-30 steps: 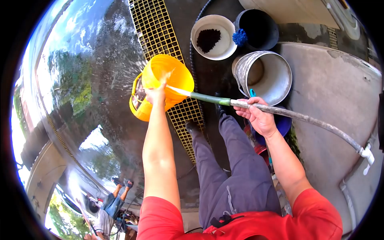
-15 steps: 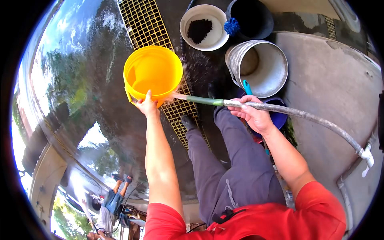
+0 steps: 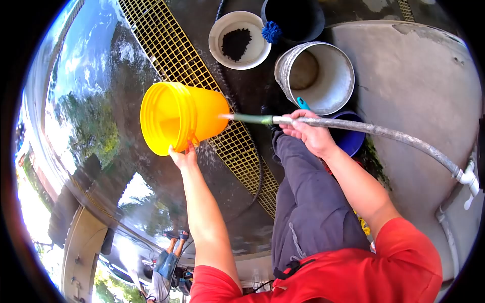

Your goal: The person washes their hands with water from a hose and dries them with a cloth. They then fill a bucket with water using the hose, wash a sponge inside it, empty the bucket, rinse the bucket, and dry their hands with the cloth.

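My left hand (image 3: 185,154) grips the rim of a yellow bucket (image 3: 209,112), which is tipped on its side in the air with its mouth facing left. My right hand (image 3: 309,132) is closed round a grey hose (image 3: 374,126) near its green end (image 3: 250,119). That end points left at the bucket's outer wall, close to its base, and a short stream of water comes out there. The hose runs right to a white pipe fitting (image 3: 469,178).
Yellow floor grating (image 3: 177,53) crosses the wet dark floor. A white bucket with dark material (image 3: 217,38), a black bucket (image 3: 316,17), a blue pom-pom-like item (image 3: 272,32), a large pale bucket (image 3: 343,76) and a dark blue bucket (image 3: 351,141) stand ahead. Another person (image 3: 164,267) is at lower left.
The yellow bucket has turned from mouth up to mouth left, and the hose stream now meets its side near the base. My view has shifted, and my left hand holds its rim lower down.
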Demonstrator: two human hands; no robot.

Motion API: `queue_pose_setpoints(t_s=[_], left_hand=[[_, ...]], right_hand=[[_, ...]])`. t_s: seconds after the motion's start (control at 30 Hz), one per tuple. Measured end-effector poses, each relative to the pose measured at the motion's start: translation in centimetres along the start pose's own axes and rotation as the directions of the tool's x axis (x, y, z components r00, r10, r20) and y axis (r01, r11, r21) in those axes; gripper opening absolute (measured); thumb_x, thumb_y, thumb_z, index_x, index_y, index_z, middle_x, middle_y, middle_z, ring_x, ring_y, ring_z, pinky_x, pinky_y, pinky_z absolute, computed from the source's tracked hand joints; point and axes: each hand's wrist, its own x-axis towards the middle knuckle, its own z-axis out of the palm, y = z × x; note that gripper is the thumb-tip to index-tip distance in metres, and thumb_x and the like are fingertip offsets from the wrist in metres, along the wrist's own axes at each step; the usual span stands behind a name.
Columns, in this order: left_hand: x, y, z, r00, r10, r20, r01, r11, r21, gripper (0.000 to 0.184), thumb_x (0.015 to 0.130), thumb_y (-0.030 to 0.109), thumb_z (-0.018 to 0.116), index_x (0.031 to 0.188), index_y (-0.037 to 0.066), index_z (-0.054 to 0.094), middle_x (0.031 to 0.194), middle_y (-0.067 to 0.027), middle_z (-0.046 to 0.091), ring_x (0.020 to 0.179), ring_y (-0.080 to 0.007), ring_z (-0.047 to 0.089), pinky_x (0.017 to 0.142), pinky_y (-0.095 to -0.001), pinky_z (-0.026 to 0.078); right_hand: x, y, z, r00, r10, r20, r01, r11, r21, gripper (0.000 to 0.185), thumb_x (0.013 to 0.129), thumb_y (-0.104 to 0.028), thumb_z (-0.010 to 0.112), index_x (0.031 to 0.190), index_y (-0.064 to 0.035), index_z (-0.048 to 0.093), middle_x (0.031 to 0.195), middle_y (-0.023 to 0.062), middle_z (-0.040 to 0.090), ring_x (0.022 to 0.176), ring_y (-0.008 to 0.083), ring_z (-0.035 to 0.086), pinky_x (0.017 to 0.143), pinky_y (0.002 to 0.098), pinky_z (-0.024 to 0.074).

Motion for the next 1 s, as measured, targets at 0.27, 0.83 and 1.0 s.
queue_pose_setpoints(t_s=[0.27,0.83,1.0], left_hand=[[-0.1,1.4,-5.4,0.998,-0.058,0.036,0.055,0.996,0.069,0.043,0.080,0.019,0.061,0.121,0.011,0.046,0.114,-0.0137,0.047,0.098,-0.0309,0.052,0.076,-0.0430,0.051],[1.1,0.2,-2.0,0.882,0.376,0.284,-0.442,0.451,0.775,0.066,0.071,0.015,0.080,0.119,0.006,0.036,0.118,-0.0168,0.047,0.095,-0.0249,0.054,0.058,-0.0303,0.052],[1.7,0.9,-1.8,0.889,0.263,0.374,-0.448,0.333,0.830,0.067,0.070,0.015,0.082,0.118,0.004,0.037,0.113,-0.0155,0.046,0.089,-0.0238,0.054,0.055,-0.0301,0.051]], right_hand=[[0.6,-0.7,2.5,0.994,-0.045,0.099,0.036,0.995,0.090,0.016,0.094,-0.012,0.052,0.108,-0.0055,0.050,0.117,0.0148,0.058,0.107,0.0260,0.059,0.094,0.0369,0.0476],[-2.2,1.5,2.5,1.000,-0.001,0.009,0.002,1.000,-0.009,0.015,0.093,-0.013,0.053,0.105,-0.0037,0.051,0.106,0.0137,0.062,0.096,0.0229,0.064,0.083,0.0355,0.0529],[-2.1,1.8,3.5,0.990,-0.091,0.112,0.081,0.993,0.085,0.015,0.093,-0.014,0.052,0.106,-0.0050,0.050,0.106,0.0159,0.063,0.094,0.0251,0.065,0.083,0.0366,0.0535]])
